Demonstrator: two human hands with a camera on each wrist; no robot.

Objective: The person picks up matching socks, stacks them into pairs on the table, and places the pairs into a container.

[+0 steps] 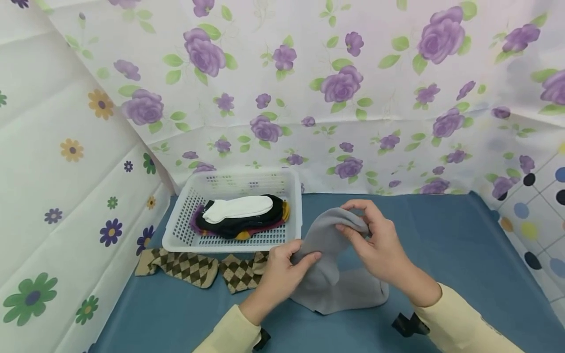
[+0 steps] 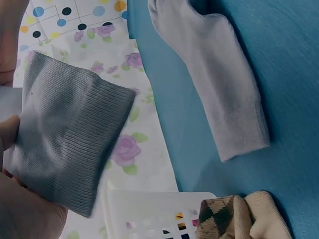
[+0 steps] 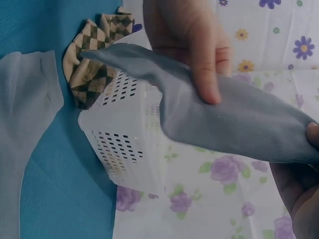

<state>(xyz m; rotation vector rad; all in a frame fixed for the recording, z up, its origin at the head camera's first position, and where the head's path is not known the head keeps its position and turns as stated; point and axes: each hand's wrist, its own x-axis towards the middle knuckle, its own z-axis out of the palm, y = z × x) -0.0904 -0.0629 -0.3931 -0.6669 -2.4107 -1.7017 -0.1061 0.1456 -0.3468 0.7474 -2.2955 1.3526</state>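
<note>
A grey sock (image 1: 324, 238) is held up in the air between both hands. My left hand (image 1: 287, 272) pinches its middle, thumb on top, as the right wrist view also shows. At the ribbed cuff (image 2: 79, 144), my right hand (image 1: 375, 240) grips the fabric between thumb and fingers. Below them a second grey sock (image 1: 353, 294) lies flat on the blue table, partly covered by the raised one in the head view. The left wrist view shows this lying sock (image 2: 224, 89) apart from the hands.
A white perforated basket (image 1: 176, 235) stands at the back left, with a white sock (image 1: 238, 208) on top of dark and coloured socks. Brown argyle socks (image 1: 190, 267) lie along its front side. Floral sheets (image 1: 282, 98) hang behind the blue table (image 1: 441, 235).
</note>
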